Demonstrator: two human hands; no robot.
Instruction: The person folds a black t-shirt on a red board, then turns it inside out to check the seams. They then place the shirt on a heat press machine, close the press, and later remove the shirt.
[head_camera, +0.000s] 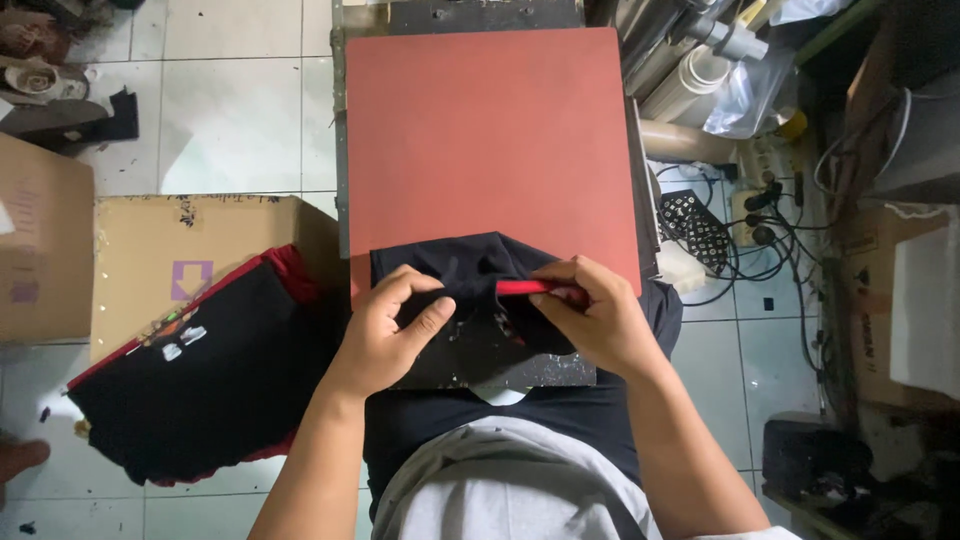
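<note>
black garment (470, 262) on red pad (490, 140), gripped by both hands (495, 320)

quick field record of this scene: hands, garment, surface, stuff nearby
left hand: grips black garment at its near edge
right hand: pinches the garment's red trim
surface: red press pad, garment lying on its near end
left side: stack of black and red garments on cardboard box
right side: cables, rolls
floor: white tiles
</note>
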